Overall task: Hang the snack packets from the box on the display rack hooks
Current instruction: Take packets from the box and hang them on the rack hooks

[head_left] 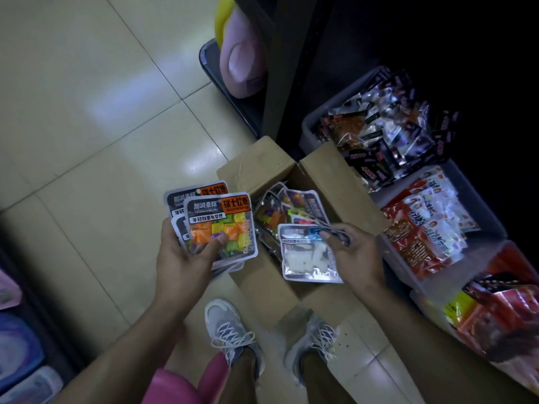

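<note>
An open cardboard box (329,176) stands on the floor just ahead of my feet, with several candy packets (287,209) inside. My left hand (182,255) grips a fanned stack of packets (221,220) with colourful cubes showing, to the left of the box, thumb pressed on the front one. My right hand (351,252) pinches the top edge of a packet with white candy (303,255), held over the box. No display rack hooks are in view.
Grey bins of other snacks line the right: dark packets (388,132), red and white packets (425,223), orange ones (493,322). A dark shelf post (280,65) rises behind the box. Beige floor tiles (87,112) spread left. My shoes (230,330) stand below the box.
</note>
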